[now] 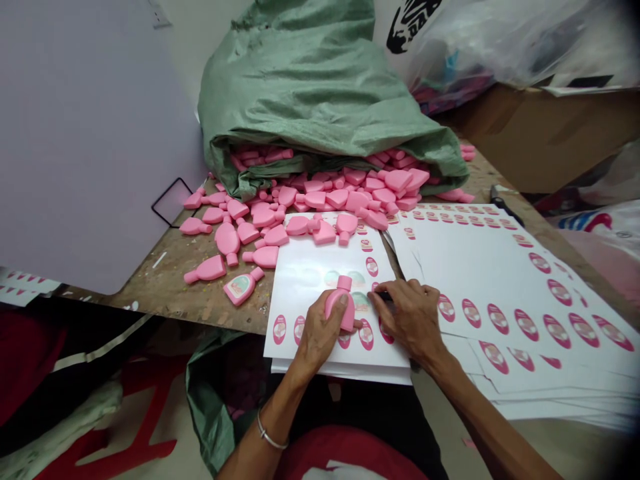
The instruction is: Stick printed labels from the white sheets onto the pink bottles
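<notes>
My left hand [323,327] is closed round a small pink toy bottle [341,308], its cap pointing away from me. Under it lies a white sheet of stickers [287,288], with pink oval labels along the edges and a few pale green ones in the middle. My right hand [407,317] is closed just right of the bottle, thumb and forefinger together at the sheet beside a green label [360,302]. Something slim and dark shows between its fingers; its kind is too hidden to name. A pink bottle with a label [242,287] on its front lies on the table to the left.
A heap of pink bottles [315,199] spills from a large green sack [310,87] at the back of the wooden table [200,307]. More sticker sheets [465,267] are stacked on the right, with a black-handled tool [503,203] behind them. A cardboard box [540,133] stands at back right.
</notes>
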A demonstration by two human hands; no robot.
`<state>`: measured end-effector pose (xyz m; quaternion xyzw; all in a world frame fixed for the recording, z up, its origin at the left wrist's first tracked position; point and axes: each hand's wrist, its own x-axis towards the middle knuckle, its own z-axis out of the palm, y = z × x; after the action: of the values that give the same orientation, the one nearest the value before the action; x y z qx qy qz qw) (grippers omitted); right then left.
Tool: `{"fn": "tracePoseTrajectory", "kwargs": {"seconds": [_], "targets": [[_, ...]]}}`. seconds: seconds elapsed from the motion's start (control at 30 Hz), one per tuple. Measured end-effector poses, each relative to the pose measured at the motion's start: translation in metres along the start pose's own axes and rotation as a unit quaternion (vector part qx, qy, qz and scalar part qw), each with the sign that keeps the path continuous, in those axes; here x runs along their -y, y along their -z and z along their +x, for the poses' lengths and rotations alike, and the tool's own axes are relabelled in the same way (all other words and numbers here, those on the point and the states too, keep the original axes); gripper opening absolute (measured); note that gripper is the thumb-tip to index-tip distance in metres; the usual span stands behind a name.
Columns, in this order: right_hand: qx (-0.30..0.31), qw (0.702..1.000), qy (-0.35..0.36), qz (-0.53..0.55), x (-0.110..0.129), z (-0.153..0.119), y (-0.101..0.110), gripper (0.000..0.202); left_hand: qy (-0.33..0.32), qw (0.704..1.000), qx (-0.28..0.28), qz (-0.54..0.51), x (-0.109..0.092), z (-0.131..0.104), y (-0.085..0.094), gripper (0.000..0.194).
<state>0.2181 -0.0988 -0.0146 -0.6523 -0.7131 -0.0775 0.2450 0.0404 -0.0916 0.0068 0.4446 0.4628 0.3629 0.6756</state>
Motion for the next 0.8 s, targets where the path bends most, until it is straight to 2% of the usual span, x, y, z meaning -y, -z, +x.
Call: {"fn": "tracePoseTrajectory", "kwargs": {"seconds": [0.1,0.17,0.23,0.3,0.37,0.47,0.6,0.67,0.8], "targets": [[0.024,0.997,-0.020,0.071,0.001,0.001,0.000,0.020,-0.005,1.000,-0.003,0.005,-0.001,0.000,-0.001,0.047],[0.036,0.986,-0.076,0.145,0.002,0.002,0.002,0.024,-0.007,1.000,-0.009,0.010,-0.001,-0.001,-0.001,0.048],[0.061,0.957,-0.150,0.240,0.001,0.003,0.005,0.029,-0.009,1.000,-0.015,0.008,0.000,-0.001,-0.001,0.050],[0.085,0.914,-0.214,0.334,-0.001,0.005,0.012,0.034,-0.011,1.000,-0.015,-0.010,0.001,0.000,0.000,0.052],[0.078,0.882,-0.252,0.391,-0.004,0.008,0.020,0.036,-0.017,0.999,-0.015,-0.038,0.001,0.000,0.000,0.051],[0.056,0.873,-0.263,0.408,0.000,0.013,0.033,0.034,-0.021,0.994,-0.016,-0.104,0.000,-0.002,0.000,0.051],[0.106,0.867,-0.243,0.422,0.022,0.018,0.043,0.044,0.004,0.973,-0.029,-0.227,-0.002,-0.007,-0.003,0.058],[0.133,0.858,-0.238,0.435,0.033,0.018,0.043,0.048,0.012,0.967,-0.030,-0.251,-0.003,-0.009,-0.005,0.059],[0.156,0.852,-0.224,0.447,0.045,0.016,0.038,0.041,0.005,0.965,-0.027,-0.261,-0.005,-0.012,-0.006,0.055]]}}
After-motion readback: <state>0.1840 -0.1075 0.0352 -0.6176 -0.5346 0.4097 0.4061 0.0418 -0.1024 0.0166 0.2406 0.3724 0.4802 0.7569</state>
